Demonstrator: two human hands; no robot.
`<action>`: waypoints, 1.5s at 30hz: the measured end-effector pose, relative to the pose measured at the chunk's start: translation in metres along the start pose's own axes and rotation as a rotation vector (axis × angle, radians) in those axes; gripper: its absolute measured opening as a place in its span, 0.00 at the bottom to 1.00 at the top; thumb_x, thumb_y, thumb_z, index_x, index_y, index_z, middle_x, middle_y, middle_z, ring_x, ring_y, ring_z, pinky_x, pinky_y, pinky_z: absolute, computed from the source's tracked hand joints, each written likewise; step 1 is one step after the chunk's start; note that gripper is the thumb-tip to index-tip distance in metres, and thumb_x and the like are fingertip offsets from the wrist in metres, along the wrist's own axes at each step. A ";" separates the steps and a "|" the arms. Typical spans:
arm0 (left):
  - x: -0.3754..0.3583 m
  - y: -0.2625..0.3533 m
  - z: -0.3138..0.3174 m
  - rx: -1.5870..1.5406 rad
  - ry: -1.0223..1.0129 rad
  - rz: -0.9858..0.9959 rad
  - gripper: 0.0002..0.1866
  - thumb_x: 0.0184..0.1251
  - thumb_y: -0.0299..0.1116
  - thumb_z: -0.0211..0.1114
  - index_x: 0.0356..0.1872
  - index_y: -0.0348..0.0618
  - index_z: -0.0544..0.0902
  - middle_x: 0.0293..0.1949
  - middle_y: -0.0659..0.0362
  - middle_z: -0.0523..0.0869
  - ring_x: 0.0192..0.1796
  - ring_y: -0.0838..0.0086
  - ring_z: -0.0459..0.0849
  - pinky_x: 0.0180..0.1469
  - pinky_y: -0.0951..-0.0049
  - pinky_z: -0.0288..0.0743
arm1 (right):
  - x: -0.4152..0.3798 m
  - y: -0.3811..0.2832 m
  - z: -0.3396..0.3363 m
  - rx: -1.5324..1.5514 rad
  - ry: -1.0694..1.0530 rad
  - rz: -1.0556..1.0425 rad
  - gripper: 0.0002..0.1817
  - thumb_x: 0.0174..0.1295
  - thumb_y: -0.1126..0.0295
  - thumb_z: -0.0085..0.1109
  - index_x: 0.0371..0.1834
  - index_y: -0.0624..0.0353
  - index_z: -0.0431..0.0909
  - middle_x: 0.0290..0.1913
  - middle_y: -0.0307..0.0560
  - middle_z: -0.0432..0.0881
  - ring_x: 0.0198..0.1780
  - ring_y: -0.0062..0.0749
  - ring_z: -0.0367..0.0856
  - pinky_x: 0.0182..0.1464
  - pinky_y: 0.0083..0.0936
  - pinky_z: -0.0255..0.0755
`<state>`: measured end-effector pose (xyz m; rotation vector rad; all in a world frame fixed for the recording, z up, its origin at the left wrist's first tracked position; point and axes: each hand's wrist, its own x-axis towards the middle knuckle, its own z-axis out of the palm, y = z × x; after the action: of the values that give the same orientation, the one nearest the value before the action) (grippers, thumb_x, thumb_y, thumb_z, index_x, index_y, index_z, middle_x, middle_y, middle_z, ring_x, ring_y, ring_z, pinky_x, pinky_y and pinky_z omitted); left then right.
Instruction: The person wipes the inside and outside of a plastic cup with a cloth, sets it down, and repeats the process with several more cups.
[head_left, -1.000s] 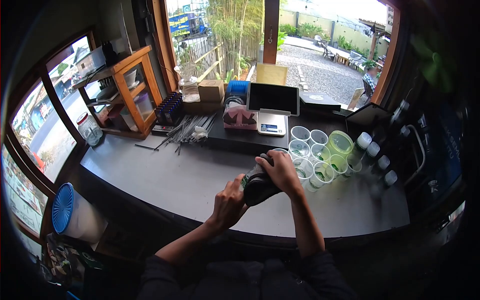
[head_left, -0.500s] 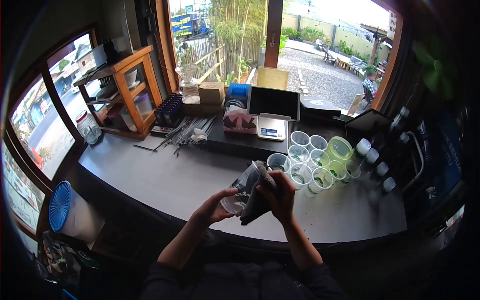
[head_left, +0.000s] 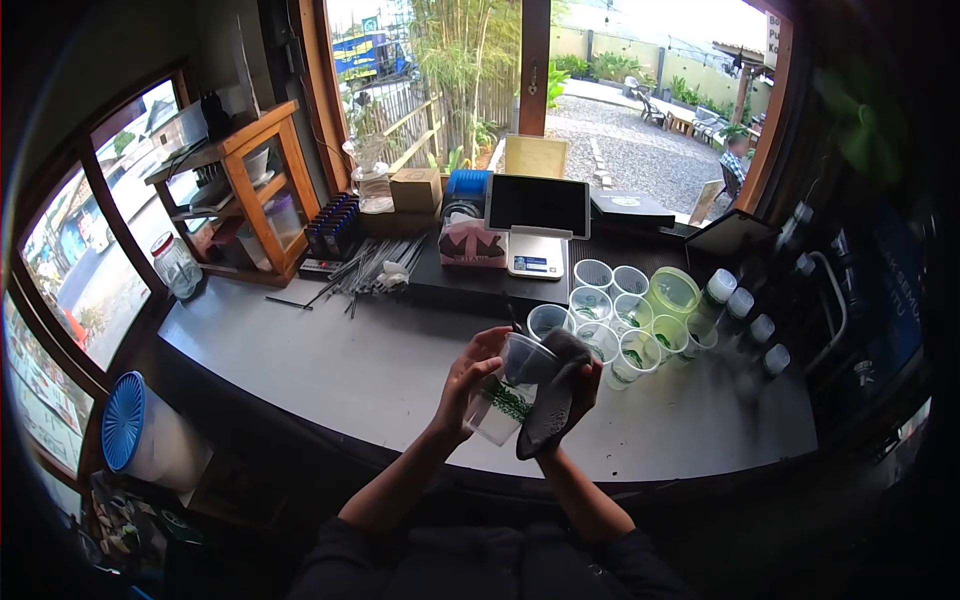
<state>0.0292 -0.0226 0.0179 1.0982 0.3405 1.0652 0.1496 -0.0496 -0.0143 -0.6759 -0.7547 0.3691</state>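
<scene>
My left hand (head_left: pixel 468 385) is wrapped round the left side of a clear plastic cup (head_left: pixel 503 405) with a green print. The cup is tilted, its rim up and its base towards the lower left. My right hand (head_left: pixel 582 400) grips a dark grey cloth (head_left: pixel 548 410), which lies against the right side of the cup. Part of the right hand's fingers is hidden by the cloth. Just beyond the hands stand several clear cups (head_left: pixel 637 355) with open tops, grouped together on the grey counter (head_left: pixel 350 370).
A tablet (head_left: pixel 538 205) on a white stand, a pink tissue box (head_left: pixel 472 245) and loose straws (head_left: pixel 370 268) are at the back. Bottles with white caps (head_left: pixel 740 302) stand at the right. A jar (head_left: pixel 177 265) and a wooden cabinet (head_left: pixel 235 150) are at the left. A person (head_left: pixel 735 160) sits outside.
The cup has turned more upright, with its rim now facing up. My left hand has moved up along its side, and my right hand has shifted slightly right with the cloth.
</scene>
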 end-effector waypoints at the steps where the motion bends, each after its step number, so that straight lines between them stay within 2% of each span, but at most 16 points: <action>1: 0.000 -0.004 0.002 -0.054 0.014 0.006 0.31 0.64 0.41 0.56 0.67 0.40 0.63 0.66 0.51 0.69 0.68 0.65 0.69 0.70 0.64 0.60 | -0.005 0.004 0.000 0.076 0.042 -0.044 0.12 0.74 0.65 0.42 0.48 0.63 0.70 0.47 0.46 0.75 0.47 0.27 0.76 0.52 0.25 0.72; 6: -0.002 -0.024 -0.002 -0.322 0.120 0.082 0.30 0.67 0.44 0.50 0.68 0.40 0.62 0.65 0.49 0.69 0.67 0.60 0.71 0.67 0.61 0.66 | -0.021 -0.048 0.029 -0.158 -0.181 -0.089 0.14 0.73 0.62 0.42 0.52 0.61 0.68 0.67 0.61 0.69 0.76 0.49 0.54 0.75 0.44 0.43; 9: -0.003 -0.011 -0.005 -0.529 0.172 0.055 0.31 0.68 0.47 0.50 0.69 0.44 0.61 0.64 0.47 0.71 0.63 0.57 0.75 0.63 0.54 0.72 | -0.043 -0.032 0.004 -0.083 -0.478 -0.105 0.15 0.74 0.58 0.43 0.44 0.58 0.71 0.64 0.60 0.73 0.76 0.53 0.53 0.72 0.47 0.51; 13: 0.000 -0.005 -0.010 -0.201 0.386 0.262 0.25 0.65 0.43 0.54 0.59 0.43 0.65 0.57 0.50 0.73 0.59 0.62 0.75 0.64 0.59 0.67 | -0.062 -0.045 0.009 -0.377 -0.572 -0.476 0.33 0.49 0.54 0.75 0.53 0.58 0.69 0.67 0.62 0.68 0.73 0.61 0.57 0.70 0.49 0.56; 16: -0.011 -0.010 -0.002 -0.016 0.586 0.376 0.15 0.68 0.41 0.60 0.41 0.40 0.71 0.35 0.60 0.76 0.46 0.77 0.76 0.53 0.73 0.68 | -0.042 -0.049 0.034 -0.459 -0.318 -0.381 0.39 0.46 0.58 0.79 0.56 0.61 0.65 0.66 0.59 0.67 0.69 0.60 0.64 0.68 0.44 0.60; 18: -0.015 0.002 -0.004 0.307 0.488 0.415 0.14 0.71 0.43 0.58 0.31 0.44 0.72 0.28 0.64 0.74 0.31 0.81 0.73 0.45 0.74 0.74 | -0.009 -0.046 0.032 -0.363 -0.315 -0.122 0.43 0.42 0.65 0.80 0.61 0.62 0.64 0.60 0.53 0.71 0.62 0.41 0.73 0.60 0.35 0.70; 19: -0.019 0.006 -0.011 0.159 0.346 0.342 0.17 0.71 0.44 0.59 0.26 0.44 0.74 0.27 0.63 0.77 0.35 0.79 0.78 0.43 0.74 0.75 | 0.011 -0.049 0.028 -0.309 -0.386 -0.057 0.42 0.43 0.65 0.80 0.62 0.62 0.66 0.58 0.53 0.73 0.61 0.39 0.73 0.59 0.33 0.71; 22: -0.014 0.010 -0.011 -0.032 0.161 0.002 0.21 0.76 0.47 0.50 0.50 0.35 0.76 0.47 0.52 0.84 0.53 0.68 0.82 0.56 0.65 0.73 | 0.031 -0.042 0.026 -0.248 -0.398 -0.054 0.37 0.44 0.69 0.78 0.59 0.62 0.71 0.55 0.51 0.76 0.59 0.39 0.75 0.59 0.32 0.71; 28: -0.005 0.013 0.013 -0.098 -0.050 -0.130 0.38 0.75 0.62 0.32 0.74 0.42 0.55 0.69 0.49 0.68 0.70 0.64 0.66 0.70 0.60 0.54 | 0.044 -0.032 0.035 -0.355 -0.115 -0.415 0.22 0.54 0.76 0.66 0.53 0.66 0.77 0.52 0.53 0.79 0.56 0.45 0.77 0.62 0.38 0.68; 30: -0.004 0.005 0.020 -0.236 -0.131 -0.095 0.36 0.76 0.61 0.30 0.76 0.48 0.52 0.71 0.50 0.65 0.74 0.63 0.59 0.71 0.63 0.51 | 0.046 -0.026 0.037 -0.335 -0.030 -0.489 0.18 0.57 0.80 0.59 0.53 0.67 0.77 0.52 0.54 0.79 0.56 0.46 0.78 0.64 0.38 0.65; 34: -0.002 0.017 0.028 0.085 -0.052 -0.004 0.38 0.73 0.64 0.29 0.77 0.53 0.45 0.76 0.54 0.53 0.77 0.64 0.52 0.74 0.60 0.47 | 0.065 -0.036 0.048 -0.401 -0.364 -0.487 0.17 0.59 0.79 0.54 0.53 0.66 0.79 0.58 0.58 0.79 0.66 0.53 0.71 0.68 0.43 0.62; 39: 0.011 0.022 0.037 -0.253 0.074 0.096 0.40 0.71 0.68 0.31 0.77 0.55 0.46 0.76 0.57 0.53 0.77 0.67 0.52 0.75 0.58 0.49 | 0.061 -0.032 0.043 -0.419 -0.784 -0.376 0.22 0.62 0.73 0.54 0.62 0.57 0.75 0.67 0.51 0.72 0.73 0.46 0.63 0.72 0.46 0.52; 41: 0.016 -0.001 0.004 -0.785 -0.359 0.126 0.41 0.70 0.68 0.30 0.77 0.53 0.47 0.77 0.57 0.52 0.77 0.63 0.50 0.76 0.58 0.46 | 0.051 -0.031 0.034 -0.378 -0.935 -0.320 0.20 0.62 0.75 0.55 0.59 0.58 0.77 0.64 0.53 0.74 0.71 0.47 0.66 0.72 0.49 0.52; 43: 0.026 0.013 0.001 -0.773 -0.514 0.268 0.45 0.69 0.70 0.27 0.77 0.47 0.42 0.77 0.55 0.47 0.78 0.62 0.48 0.77 0.58 0.42 | 0.030 -0.020 0.016 -0.330 -1.033 -0.342 0.19 0.61 0.75 0.55 0.58 0.58 0.78 0.61 0.52 0.77 0.69 0.48 0.69 0.72 0.51 0.52; 44: 0.020 0.028 0.028 -0.389 0.015 0.225 0.46 0.68 0.71 0.27 0.77 0.46 0.41 0.77 0.55 0.46 0.78 0.61 0.48 0.77 0.59 0.41 | 0.022 -0.018 0.010 -0.321 -1.048 -0.376 0.19 0.61 0.75 0.55 0.57 0.58 0.78 0.60 0.53 0.78 0.67 0.49 0.71 0.72 0.51 0.52; 45: 0.022 0.026 0.035 -0.320 0.032 0.248 0.46 0.67 0.70 0.27 0.77 0.47 0.40 0.78 0.55 0.46 0.78 0.61 0.48 0.77 0.59 0.41 | 0.025 -0.016 0.007 -0.316 -1.013 -0.448 0.20 0.60 0.75 0.55 0.57 0.60 0.78 0.58 0.55 0.79 0.66 0.50 0.71 0.72 0.51 0.53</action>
<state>0.0504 -0.0229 0.0621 0.8498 0.0533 1.3072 0.1623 -0.0446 0.0127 -0.5663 -1.9207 0.1577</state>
